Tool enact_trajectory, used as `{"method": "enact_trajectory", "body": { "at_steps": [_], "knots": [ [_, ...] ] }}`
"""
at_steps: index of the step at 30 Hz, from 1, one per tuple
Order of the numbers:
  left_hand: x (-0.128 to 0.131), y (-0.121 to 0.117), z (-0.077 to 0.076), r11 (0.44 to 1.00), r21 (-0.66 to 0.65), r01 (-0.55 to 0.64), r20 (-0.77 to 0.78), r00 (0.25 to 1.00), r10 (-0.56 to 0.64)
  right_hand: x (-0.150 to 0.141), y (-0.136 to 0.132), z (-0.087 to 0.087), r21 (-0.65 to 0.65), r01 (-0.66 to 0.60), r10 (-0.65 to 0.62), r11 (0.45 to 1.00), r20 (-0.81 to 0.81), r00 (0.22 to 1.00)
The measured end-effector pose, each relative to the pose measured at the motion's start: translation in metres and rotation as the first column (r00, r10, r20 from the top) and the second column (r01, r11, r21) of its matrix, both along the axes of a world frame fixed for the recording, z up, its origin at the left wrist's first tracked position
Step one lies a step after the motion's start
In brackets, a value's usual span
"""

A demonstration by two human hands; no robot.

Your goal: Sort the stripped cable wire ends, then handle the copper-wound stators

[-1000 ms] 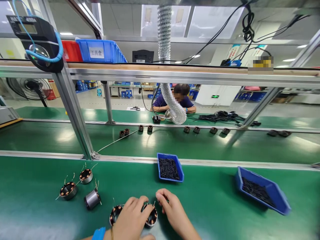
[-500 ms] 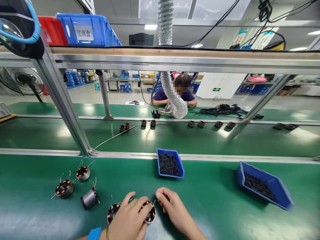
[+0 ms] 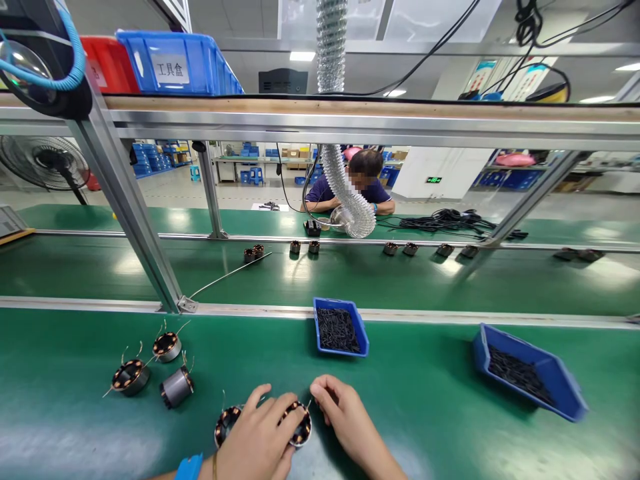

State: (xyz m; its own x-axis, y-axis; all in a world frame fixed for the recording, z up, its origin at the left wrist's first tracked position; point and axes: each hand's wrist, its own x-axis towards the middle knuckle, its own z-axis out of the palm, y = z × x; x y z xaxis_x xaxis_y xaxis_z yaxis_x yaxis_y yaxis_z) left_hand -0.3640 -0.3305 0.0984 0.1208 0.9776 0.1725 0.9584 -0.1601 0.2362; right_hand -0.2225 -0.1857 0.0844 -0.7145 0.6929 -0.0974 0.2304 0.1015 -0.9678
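My left hand (image 3: 265,430) is closed over a motor stator (image 3: 301,432) with copper windings, its fingers across the top and rim. Another stator (image 3: 226,424) stands just left of that hand, partly hidden by it. At the held stator's right side, my right hand (image 3: 340,410) pinches thumb against forefinger around the end of a thin wire lead (image 3: 309,404). Farther left are two upright stators, one nearer (image 3: 131,378) and one farther (image 3: 167,347), with leads sticking up. A third stator (image 3: 176,388) lies on its side beside them.
A blue bin (image 3: 341,352) of small black tube-like pieces stands ahead; a second blue bin (image 3: 560,380) sits tilted at right. Beyond a metal rail (image 3: 400,315), several stators rest on a green belt (image 3: 240,287). A person (image 3: 367,177) sits at the far side.
The stators beyond the rail have shifted right. The stator lying on its side has rolled slightly left. Both my hands have hardly moved.
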Motion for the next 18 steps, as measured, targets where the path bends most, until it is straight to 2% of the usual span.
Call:
{"method": "enact_trajectory", "body": {
  "at_steps": [6, 11, 13, 18],
  "knots": [
    [-0.001, -0.001, -0.002, 0.999, 0.038, 0.001, -0.002, 1.0, -0.001, 0.0, -0.002, -0.002, -0.02, -0.049, 0.049, 0.999, 0.017, 0.999],
    [0.0, -0.001, -0.007, 0.994, 0.112, 0.007, -0.027, 1.0, -0.004, 0.007, 0.004, 0.004, -0.037, -0.127, 0.127, 0.991, 0.007, 0.992],
    [0.001, 0.0, -0.008, 0.992, 0.13, -0.001, -0.036, 0.999, 0.006, 0.013, 0.004, 0.004, 0.0, -0.157, 0.157, 0.988, 0.01, 0.988],
    [0.002, 0.0, -0.012, 0.992, 0.125, -0.022, -0.035, 0.999, 0.027, 0.028, -0.003, -0.007, 0.203, -0.193, 0.201, 0.96, -0.019, 0.979]
  ]
}}
